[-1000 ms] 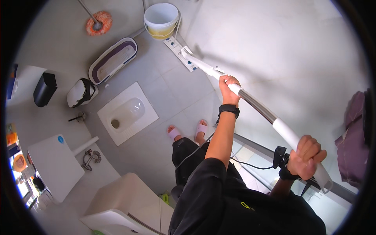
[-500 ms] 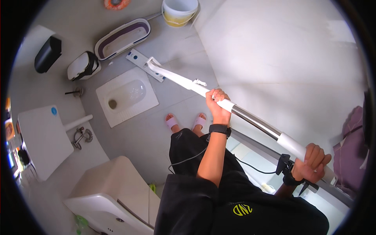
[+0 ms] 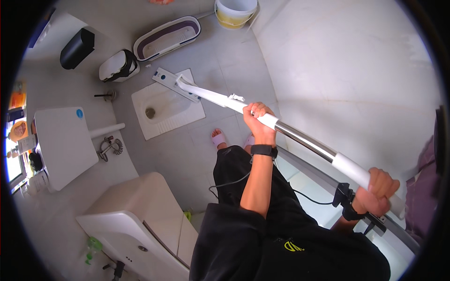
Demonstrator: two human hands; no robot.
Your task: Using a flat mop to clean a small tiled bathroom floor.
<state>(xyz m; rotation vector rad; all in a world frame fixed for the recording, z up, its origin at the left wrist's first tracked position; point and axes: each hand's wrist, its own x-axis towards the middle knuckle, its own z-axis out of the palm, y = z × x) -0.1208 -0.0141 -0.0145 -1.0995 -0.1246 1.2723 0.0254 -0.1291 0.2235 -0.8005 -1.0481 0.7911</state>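
Shifted away from the round white plastic bucket with the yellowish base (image 3: 233,21), the flat white rectangular mop head (image 3: 170,83) now lies across the far end of the white ceramic squat toilet (image 3: 180,114); contact is unclear. Right of that toilet, the left hand (image 3: 259,121) is wrapped around the mop's white-and-silver pole (image 3: 304,139). Farther right, the right hand (image 3: 378,191) is curled around its white upper grip (image 3: 351,169). Beyond the toilet sits an oval white-and-purple tub (image 3: 161,33).

From head height I'm looking steeply down, left hand (image 3: 258,121) showing near, floor (image 3: 164,164) lying farther; I'm probably losing detail around the dark rim.
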